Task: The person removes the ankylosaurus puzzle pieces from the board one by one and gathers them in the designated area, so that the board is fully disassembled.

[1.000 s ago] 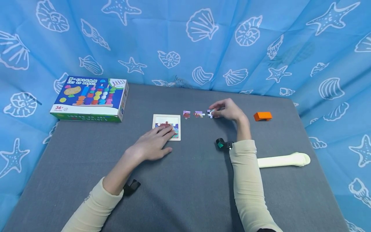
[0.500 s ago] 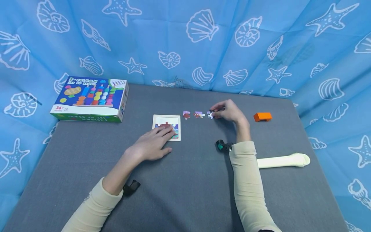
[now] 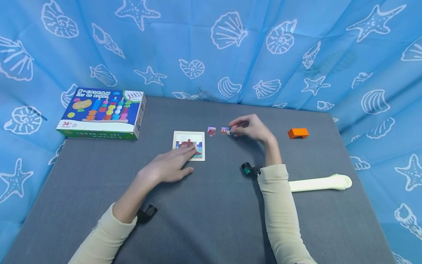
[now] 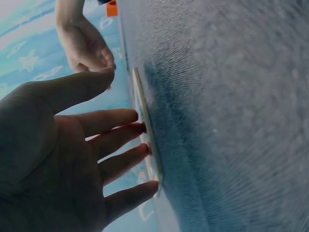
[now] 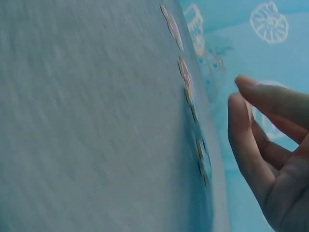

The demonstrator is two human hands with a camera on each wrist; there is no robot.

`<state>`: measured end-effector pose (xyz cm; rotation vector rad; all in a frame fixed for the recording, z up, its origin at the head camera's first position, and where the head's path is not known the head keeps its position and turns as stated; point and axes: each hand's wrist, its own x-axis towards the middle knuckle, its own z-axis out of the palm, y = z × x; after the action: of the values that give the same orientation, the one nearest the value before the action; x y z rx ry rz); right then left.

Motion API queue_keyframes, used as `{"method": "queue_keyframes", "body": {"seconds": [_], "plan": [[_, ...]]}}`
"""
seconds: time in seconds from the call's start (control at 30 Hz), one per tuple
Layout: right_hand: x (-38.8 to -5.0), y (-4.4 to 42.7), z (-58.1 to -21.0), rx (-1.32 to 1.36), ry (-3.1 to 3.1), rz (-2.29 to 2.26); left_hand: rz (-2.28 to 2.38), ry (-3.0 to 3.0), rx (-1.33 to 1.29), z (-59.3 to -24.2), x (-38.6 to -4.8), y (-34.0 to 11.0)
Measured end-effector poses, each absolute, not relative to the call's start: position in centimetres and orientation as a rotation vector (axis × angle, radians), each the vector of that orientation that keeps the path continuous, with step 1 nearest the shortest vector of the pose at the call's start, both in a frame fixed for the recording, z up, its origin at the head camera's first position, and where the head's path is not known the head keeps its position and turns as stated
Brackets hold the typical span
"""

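My left hand [image 3: 169, 165] lies with extended fingers over a small puzzle tray [image 3: 203, 148], fingertips on its lower part. The tray's lower half holds fitted picture pieces; its upper half shows white. In the left wrist view, those fingertips touch the tray's edge [image 4: 140, 94]. Right of the tray lie a brown-and-purple jigsaw piece [image 3: 211, 131] and one with an orange figure [image 3: 225, 130]. My right hand [image 3: 252, 128] hovers beside the latter, thumb and forefinger close together, no piece visible between them. A third jigsaw piece [image 5: 203, 162], mostly hidden in the head view, lies beneath it.
A bead-set box [image 3: 102, 112] stands at the back left. An orange arch block [image 3: 298, 133] sits to the right. Behind the right sleeve lies a long cream-coloured object [image 3: 321, 183]. A blue shell-patterned curtain [image 3: 211, 47] borders the table [image 3: 211, 220].
My right hand has shifted left from the third jigsaw piece toward the orange-figured one, leaving the third on the table. My left hand has stayed on the tray, drawn slightly left.
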<state>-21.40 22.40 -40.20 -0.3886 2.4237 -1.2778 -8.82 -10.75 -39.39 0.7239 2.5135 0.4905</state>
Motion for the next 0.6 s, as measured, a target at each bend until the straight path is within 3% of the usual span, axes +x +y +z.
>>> {"method": "queue_keyframes", "body": {"seconds": [0.6], "plan": [[-20.9, 13.2, -40.9, -0.678, 2.195, -1.287, 0.359, 2.458, 0.550, -37.9, -7.4, -11.1]]}}
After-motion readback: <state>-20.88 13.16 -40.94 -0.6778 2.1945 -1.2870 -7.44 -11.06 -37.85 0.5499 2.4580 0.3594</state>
